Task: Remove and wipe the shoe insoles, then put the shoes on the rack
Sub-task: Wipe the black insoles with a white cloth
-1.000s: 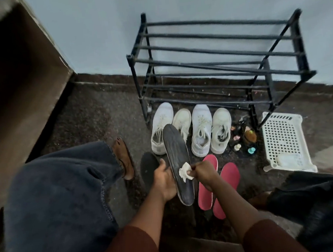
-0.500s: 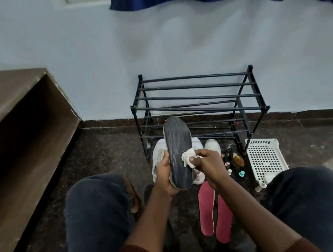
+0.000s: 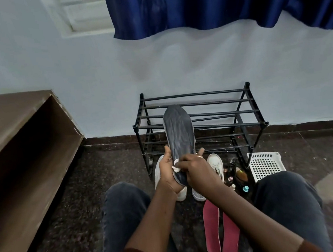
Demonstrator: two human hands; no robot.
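From the head view, the black shoe rack (image 3: 200,122) stands against the pale wall, and the dark grey insole (image 3: 180,136) is held upright in front of it, its toe end overlapping the rack's upper bars. The left hand (image 3: 167,175) grips the insole's lower end from the left, fingers curled round its edge. The right hand (image 3: 197,171) lies across that same lower end, fingers bent over a small white cloth (image 3: 176,166) pressed against the insole. White shoes (image 3: 214,164) sit on the floor just in front of the rack, partly hidden by the hands. Two red insoles (image 3: 222,231) lie side by side nearer the person than the shoes. A white perforated basket (image 3: 266,164) sits by the rack's right leg, with small bottles (image 3: 241,176) between it and the shoes.
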